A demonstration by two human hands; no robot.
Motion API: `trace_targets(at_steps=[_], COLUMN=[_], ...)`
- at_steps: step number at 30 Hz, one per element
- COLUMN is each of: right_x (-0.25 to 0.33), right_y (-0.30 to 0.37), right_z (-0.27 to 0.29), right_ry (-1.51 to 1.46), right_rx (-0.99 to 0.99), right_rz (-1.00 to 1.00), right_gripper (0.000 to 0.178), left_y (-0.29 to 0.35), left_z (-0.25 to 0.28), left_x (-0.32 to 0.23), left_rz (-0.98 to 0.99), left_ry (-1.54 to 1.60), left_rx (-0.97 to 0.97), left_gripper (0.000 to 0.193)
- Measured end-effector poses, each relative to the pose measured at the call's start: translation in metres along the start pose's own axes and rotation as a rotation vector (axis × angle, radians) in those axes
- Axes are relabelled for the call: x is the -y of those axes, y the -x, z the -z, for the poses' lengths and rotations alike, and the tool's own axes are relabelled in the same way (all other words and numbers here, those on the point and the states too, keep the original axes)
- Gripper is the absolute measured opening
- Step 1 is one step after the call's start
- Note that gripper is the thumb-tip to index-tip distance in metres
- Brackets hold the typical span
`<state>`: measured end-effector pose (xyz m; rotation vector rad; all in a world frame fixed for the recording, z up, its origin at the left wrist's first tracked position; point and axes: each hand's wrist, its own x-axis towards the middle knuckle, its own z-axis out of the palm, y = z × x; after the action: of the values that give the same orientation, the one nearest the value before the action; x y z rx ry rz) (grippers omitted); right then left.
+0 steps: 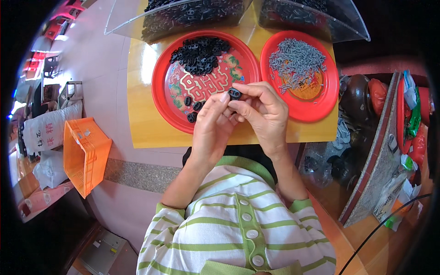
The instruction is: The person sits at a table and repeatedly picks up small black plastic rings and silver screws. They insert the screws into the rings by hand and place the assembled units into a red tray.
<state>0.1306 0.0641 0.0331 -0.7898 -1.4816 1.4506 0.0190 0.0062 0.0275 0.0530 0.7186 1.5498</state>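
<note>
My left hand [211, 123] and my right hand [261, 112] meet over the near edge of a yellow table [142, 123]. Together their fingertips pinch a small black plastic part [235, 93] with two holes. Just beyond them lies a red patterned tray [165, 68] with a heap of the same black parts [200, 54] at its far side and a few loose ones [191, 110] near my left fingers. To the right a second red tray [316, 107] holds a pile of small grey screws [297, 62].
Two clear plastic bins [137, 23] with more dark parts stand at the table's far edge. An orange crate [85, 153] and white sacks [48, 130] sit on the floor to the left. A stone-topped counter [380, 156] with packets and bags runs along the right.
</note>
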Motion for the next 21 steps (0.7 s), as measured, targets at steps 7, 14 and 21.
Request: trace_targets(at_steps=[7,14,21], right_x=[0.013,0.022,0.03], right_y=[-0.003,0.0,-0.004], right_z=[0.011,0.014,0.023], right_ry=[-0.26,-0.37,-0.204], right_rx=[0.096,0.122,0.111], right_rz=[-0.14,-0.189,-0.135], right_gripper=[0.026,0.023,0.019], left_y=[-0.003,-0.003,-0.006], left_z=[0.002,0.0,-0.011], left_x=[-0.002,-0.008,0.004], left_rz=[-0.537,-0.896,-0.888], left_ry=[-0.567,-1.035,-0.91], left_rx=[0.146,0.165,0.121], left_gripper=[0.029,0.027,0.021])
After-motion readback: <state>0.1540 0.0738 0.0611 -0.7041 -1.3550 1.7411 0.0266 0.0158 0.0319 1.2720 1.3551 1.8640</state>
